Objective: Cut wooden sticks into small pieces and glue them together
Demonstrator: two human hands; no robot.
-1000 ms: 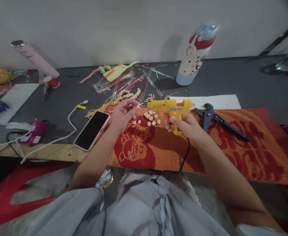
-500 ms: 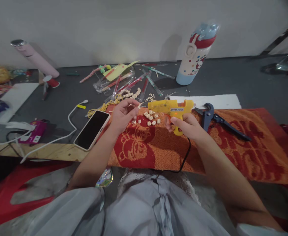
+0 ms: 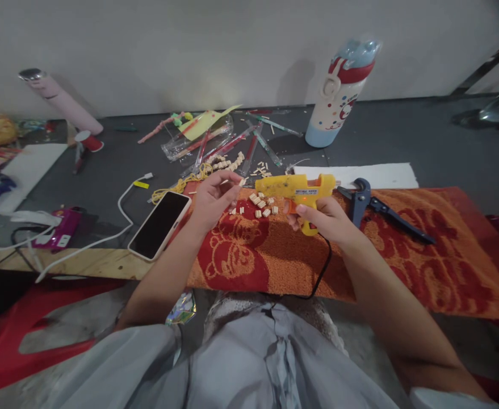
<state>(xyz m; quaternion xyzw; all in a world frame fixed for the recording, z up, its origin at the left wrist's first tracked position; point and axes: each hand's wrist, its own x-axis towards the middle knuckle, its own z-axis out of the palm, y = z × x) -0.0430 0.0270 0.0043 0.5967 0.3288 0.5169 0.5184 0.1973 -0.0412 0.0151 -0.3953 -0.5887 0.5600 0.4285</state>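
One yellow glue gun (image 3: 294, 186), barrel level, nozzle pointing left; our right hand (image 3: 326, 218) grips it, our left hand (image 3: 213, 196) pinches a small piece (image 3: 241, 182).

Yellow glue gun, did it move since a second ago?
The yellow plastic hot-glue gun sank very slightly in the right hand, its nozzle still beside the tiny pale piece pinched by the left hand. Both kept their grip. The black phone and orange towel stayed put.

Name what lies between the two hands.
In the head view, small pale pieces lie on the orange towel between the left hand and the right hand holding the glue gun.
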